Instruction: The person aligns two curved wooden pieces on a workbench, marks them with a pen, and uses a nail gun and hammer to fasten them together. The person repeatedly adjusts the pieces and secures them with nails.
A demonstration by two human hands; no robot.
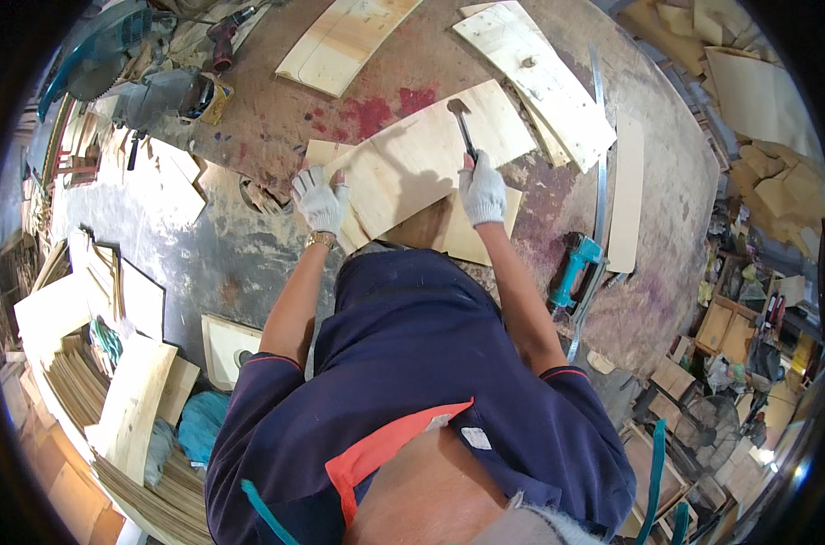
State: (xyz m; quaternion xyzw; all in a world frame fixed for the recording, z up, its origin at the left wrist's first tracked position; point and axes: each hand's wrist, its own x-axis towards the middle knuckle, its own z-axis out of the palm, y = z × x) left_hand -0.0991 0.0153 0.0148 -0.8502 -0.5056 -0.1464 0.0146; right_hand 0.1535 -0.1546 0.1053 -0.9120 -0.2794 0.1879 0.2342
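Note:
A long pale wooden board (426, 150) lies slantwise on the worktable in front of me. My left hand (320, 202), in a white knitted glove, grips the board's left end, thumb on top and fingers at the edge. My right hand (482, 193), gloved the same way, is closed round the handle of a hammer (464, 127). The hammer's dark head is over the right part of the board, near its far edge; whether it touches the wood I cannot tell. Under the board, a smaller wooden piece (472, 232) shows at the near side.
Further boards lie beyond, one at the back (347, 41) and a stack (540, 82) at back right. A long metal strip (600, 136) and a teal power tool (576, 271) lie right. Far left stand a circular saw (94, 77) and a drill (222, 41).

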